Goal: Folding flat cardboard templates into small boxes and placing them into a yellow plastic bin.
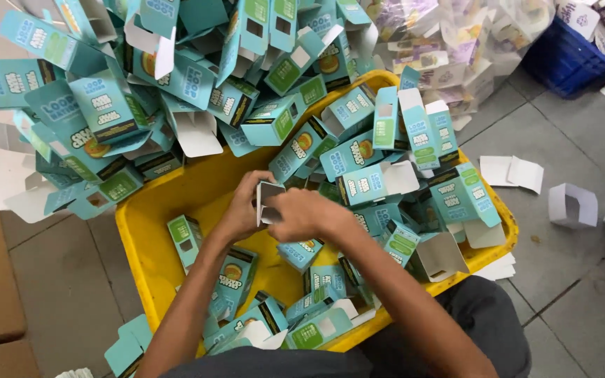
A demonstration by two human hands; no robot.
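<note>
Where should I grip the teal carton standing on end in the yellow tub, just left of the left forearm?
Take the standing teal carton by its two broad faces near the top end, coming straight down from above. It stands on end on the bare yellow tub floor with nothing heaped on it, and the left hand is close by.

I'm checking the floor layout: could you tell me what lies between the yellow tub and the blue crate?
In the head view, grey floor tiles separate the yellow tub from the blue crate; that stretch is bare.

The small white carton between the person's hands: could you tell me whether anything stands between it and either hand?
Nothing visible does. The left hand and the right hand both grip the small white carton directly, above the yellow tub. The teal cartons heaped around lie behind and beside the hands, not between.
</note>
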